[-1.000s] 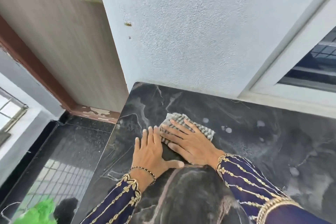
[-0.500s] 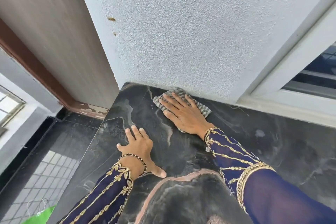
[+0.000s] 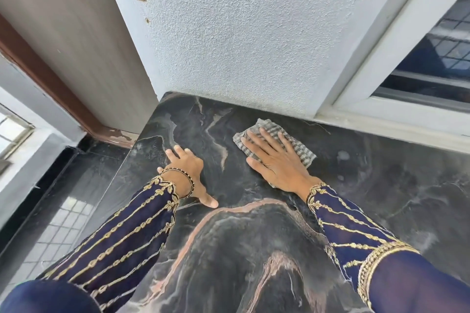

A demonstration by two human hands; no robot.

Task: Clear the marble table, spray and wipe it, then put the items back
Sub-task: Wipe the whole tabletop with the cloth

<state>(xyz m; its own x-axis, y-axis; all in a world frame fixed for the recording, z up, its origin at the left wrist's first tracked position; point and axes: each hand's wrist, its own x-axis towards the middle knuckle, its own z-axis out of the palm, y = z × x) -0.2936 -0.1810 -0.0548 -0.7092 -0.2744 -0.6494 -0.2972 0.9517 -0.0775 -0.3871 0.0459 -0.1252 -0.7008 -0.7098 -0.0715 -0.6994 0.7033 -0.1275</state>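
A person's right hand (image 3: pixel 277 162), fingers straight and spread, presses one checked cloth (image 3: pixel 302 153) flat on the dark marble table (image 3: pixel 381 185) near the wall (image 3: pixel 241 33). The cloth's long axis slants from far left to near right. The left hand (image 3: pixel 189 170) rests flat on the bare marble nearby, grasping nothing.

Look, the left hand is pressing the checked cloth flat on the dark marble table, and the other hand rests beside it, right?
Not quite. The right hand presses the checked cloth flat on the dark marble table, and the left hand rests on the stone beside it. The head view shows this.
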